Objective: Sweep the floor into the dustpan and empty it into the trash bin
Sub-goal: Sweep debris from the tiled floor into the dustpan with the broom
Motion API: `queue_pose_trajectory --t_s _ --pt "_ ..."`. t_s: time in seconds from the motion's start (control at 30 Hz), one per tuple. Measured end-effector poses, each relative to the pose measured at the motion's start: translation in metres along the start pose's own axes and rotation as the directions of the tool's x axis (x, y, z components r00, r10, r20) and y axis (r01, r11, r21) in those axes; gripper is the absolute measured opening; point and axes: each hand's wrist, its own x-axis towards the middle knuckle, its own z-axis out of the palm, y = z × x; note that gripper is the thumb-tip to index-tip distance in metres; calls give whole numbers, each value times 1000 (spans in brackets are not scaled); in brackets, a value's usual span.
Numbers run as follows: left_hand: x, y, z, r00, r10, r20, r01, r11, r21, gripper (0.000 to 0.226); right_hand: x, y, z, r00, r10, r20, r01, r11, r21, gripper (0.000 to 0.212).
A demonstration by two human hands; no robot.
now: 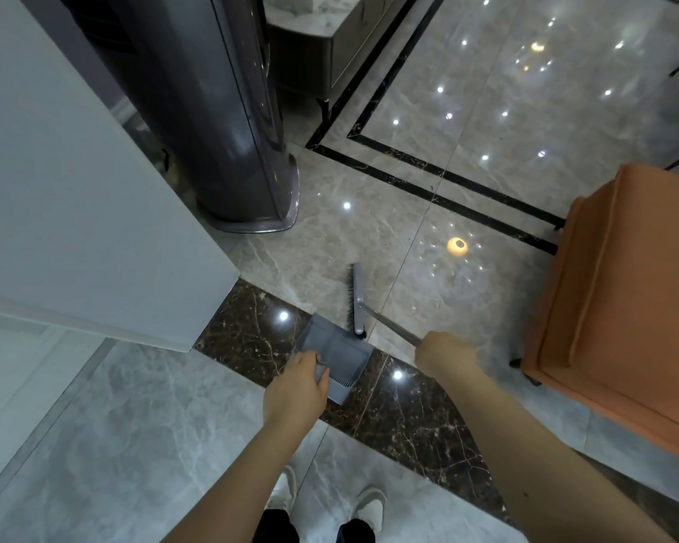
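Wall: a white wall corner (75,229) fills the left side, its lower edge meeting the floor near the dark tile strip.
Tower unit: a tall dark grey cylinder (220,131) stands on the floor behind the wall corner, well beyond the hands.
Floor: glossy grey marble tiles (389,237) with black inlay lines and a brown marble threshold strip (247,331) running diagonally under the dustpan.
Left hand: the left hand (296,389) is curled round the handle end of the dustpan, thumb over the top, gripping it.
Dustpan: the grey dustpan (330,346) sits just beyond the left hand, on the brown strip, its open mouth facing the broom head; a comb of teeth shows at its near edge.
Dustpan contents: I cannot tell whether any dirt lies inside.
Broom: the grey broom head (356,299) stands on the tiles touching the far rim of the dustpan, bristles towards the left; its metal shaft (392,327) slants to the right hand.
Right hand: the right hand (445,356) is closed round the shaft, holding it.
Shoes: two white shoes (330,499) show below the arms.
Ottoman: an orange upholstered seat (624,299) stands at the right, near the right hand but apart.
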Motion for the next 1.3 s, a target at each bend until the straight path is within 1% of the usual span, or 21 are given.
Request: queue_pose_trajectory --t_s 0.07,0.13,0.17,0.23,0.3,0.37,0.43,0.53,0.63,0.7,0.8,0.83,0.9,0.93,0.97,1.0,1.03,1.1,1.13,1.23,1.3 --pt "2 1 0 1000 -9 -7 9 1000 5 25 5 4 2 999 26 33 -27 999 31 32" --pt "2 0 0 1000 -13 -13 13 1000 -2 24 10 10 0 990 36 136 -56 988 146 31" --pt "3 0 -1 1000 -12 -18 12 1000 -5 24 10 13 -2 982 13 190 -54 976 213 28" --pt "1 0 -1 999 -18 -27 17 1000 -18 23 3 25 -4 959 -2 285 -81 957 279 9" --pt "-1 0 -1 999 -34 -32 33 999 -30 22 2 39 1 923 37 384 -165 937 306 20" --pt "-2 0 -1 999 -40 -34 38 999 -36 23 6 52 9 891 112 439 -274 905 325 22" --pt "-2 0 -1 998 -34 -44 32 998 -49 25 6 61 12 893 175 415 -341 865 369 23" --pt "-5 2 -3 998 -41 -43 36 993 -110 29 3 73 14 924 203 325 -337 835 435 34" --pt "-11 4 -12 997 -79 5 79 989 -122 20 -2 93 16 949 220 225 -304 825 476 34" --pt "-13 5 -20 995 -95 15 96 991 -97 7 -3 108 17 957 227 182 -289 811 509 29" --pt "-15 20 -35 998 -64 8 64 997 -47 7 -17 136 9 951 260 168 -309 754 580 17" --pt "-14 25 -41 999 -49 7 49 999 -17 4 -21 144 6 952 269 143 -302 770 563 15" --pt "-9 37 -51 1000 -27 15 26 998 58 4 -29 164 1 958 279 60 -270 819 506 13" --pt "-7 42 -56 1000 -22 21 20 995 94 6 -32 172 0 958 286 23 -256 816 519 15" --pt "-5 48 -59 1000 -12 25 9 992 123 8 -33 181 -1 961 278 -1 -236 815 529 26" --pt "-1 54 -61 1000 -2 28 -2 990 138 8 -33 189 0 966 260 0 -215 799 561 36" --pt "2 58 -63 999 7 32 -12 989 146 7 -33 196 1 969 246 28 -212 770 602 40" --pt "12 68 -65 998 35 42 -42 985 165 5 -36 209 2 962 242 123 -258 675 691 33" --pt "18 71 -66 998 46 44 -53 983 177 4 -35 213 3 961 233 147 -266 651 711 31" --pt "40 77 -67 996 78 47 -85 977 195 7 -28 217 6 960 234 157 -270 603 750 29" --pt "61 76 -69 994 95 49 -103 975 197 10 -15 211 6 947 273 168 -300 571 764 30"
